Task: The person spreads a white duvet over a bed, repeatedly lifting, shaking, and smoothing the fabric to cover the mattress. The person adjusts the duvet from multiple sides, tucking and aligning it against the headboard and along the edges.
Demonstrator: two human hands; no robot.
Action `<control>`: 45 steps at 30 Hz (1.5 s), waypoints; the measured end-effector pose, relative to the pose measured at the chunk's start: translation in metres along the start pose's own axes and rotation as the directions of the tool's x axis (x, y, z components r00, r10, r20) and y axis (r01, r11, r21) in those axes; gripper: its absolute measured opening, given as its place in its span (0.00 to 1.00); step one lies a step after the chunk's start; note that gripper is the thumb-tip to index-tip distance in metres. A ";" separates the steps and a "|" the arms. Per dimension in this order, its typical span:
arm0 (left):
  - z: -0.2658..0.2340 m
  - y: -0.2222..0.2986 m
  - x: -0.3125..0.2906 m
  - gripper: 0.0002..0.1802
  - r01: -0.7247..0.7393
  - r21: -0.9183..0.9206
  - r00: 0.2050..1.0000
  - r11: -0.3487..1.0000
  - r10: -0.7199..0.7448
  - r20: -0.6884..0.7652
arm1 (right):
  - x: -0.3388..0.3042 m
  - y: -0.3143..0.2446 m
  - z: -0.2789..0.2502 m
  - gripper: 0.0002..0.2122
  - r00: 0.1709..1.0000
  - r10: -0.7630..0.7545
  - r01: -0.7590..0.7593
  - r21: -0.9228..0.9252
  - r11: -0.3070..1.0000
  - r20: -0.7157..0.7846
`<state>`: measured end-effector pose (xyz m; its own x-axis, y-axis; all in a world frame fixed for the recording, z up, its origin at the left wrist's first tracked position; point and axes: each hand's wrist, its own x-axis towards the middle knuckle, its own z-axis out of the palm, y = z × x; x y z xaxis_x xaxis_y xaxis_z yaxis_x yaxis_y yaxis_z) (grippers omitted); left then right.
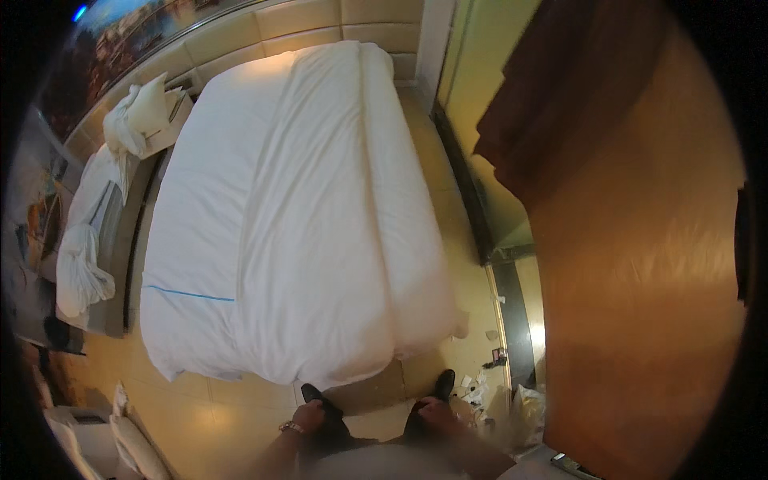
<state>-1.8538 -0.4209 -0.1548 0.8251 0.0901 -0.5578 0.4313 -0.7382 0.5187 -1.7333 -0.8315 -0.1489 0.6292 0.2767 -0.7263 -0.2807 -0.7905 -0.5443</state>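
Observation:
My left hand (308, 416), with a band or watch at its wrist, is low in the view against my dark trousers (332, 432). On the other side my right hand (438, 414) lies at the other trouser leg. Both hands are small and dim here, and their fingers are too unclear to read; no separate object shows in either. Beyond them stands a bed (216, 200) covered in white sheet, with a loose white duvet (316, 240) laid lengthwise over its middle and right. A blue line crosses the sheet near the foot. My dark shoes (445, 384) point toward the bed.
Rumpled white linen (84, 272) and a white pillow (148, 108) lie on low furniture along the left. Small litter (475, 392) is scattered on the tiled floor at the lower right. A large brown panel (640, 280) fills the right side. A padded headboard (296, 24) runs behind the bed.

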 end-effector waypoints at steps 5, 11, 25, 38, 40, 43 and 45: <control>0.009 0.114 0.024 0.21 0.060 0.089 0.989 0.994 -0.071 0.128 | -0.040 0.106 -0.127 0.25 0.964 0.226 -0.224 0.030 0.974 -0.137; 0.004 0.211 0.123 0.19 0.035 -0.017 0.989 0.999 -0.037 -0.141 | -0.031 0.175 -0.213 0.21 0.937 0.120 -0.094 0.092 0.991 -0.327; -0.038 0.300 0.379 0.33 -0.251 -0.740 0.914 -0.624 -0.404 0.031 | 0.177 0.060 -0.393 0.25 0.999 -0.047 0.047 0.211 0.976 -0.006; -0.082 0.320 0.418 0.15 -0.689 -0.342 0.662 -0.639 -0.747 0.060 | 0.418 -0.295 -0.322 0.21 0.816 -0.538 0.557 -0.041 0.829 0.214; -0.064 0.313 0.425 0.16 -0.684 -0.378 0.664 -0.624 -0.747 0.030 | 0.436 -0.340 -0.301 0.23 0.888 -0.438 0.398 0.246 0.884 0.136; -0.069 0.320 0.425 0.14 -0.698 -0.377 0.647 -0.609 -0.762 0.034 | 0.466 -0.384 -0.279 0.23 0.929 -0.284 0.145 0.475 0.868 0.237; -0.058 0.318 0.429 0.17 -0.712 -0.415 0.608 -0.566 -0.793 0.040 | 0.511 -0.402 -0.273 0.26 0.872 -0.297 0.116 0.425 0.898 0.390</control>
<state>-1.3422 -0.5782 -0.1918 0.1449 0.6139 -0.7760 -0.6802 0.6313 0.3724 -1.1014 -0.5218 -0.1868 0.3492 0.6892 -0.6348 -0.4870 -0.4454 -0.7514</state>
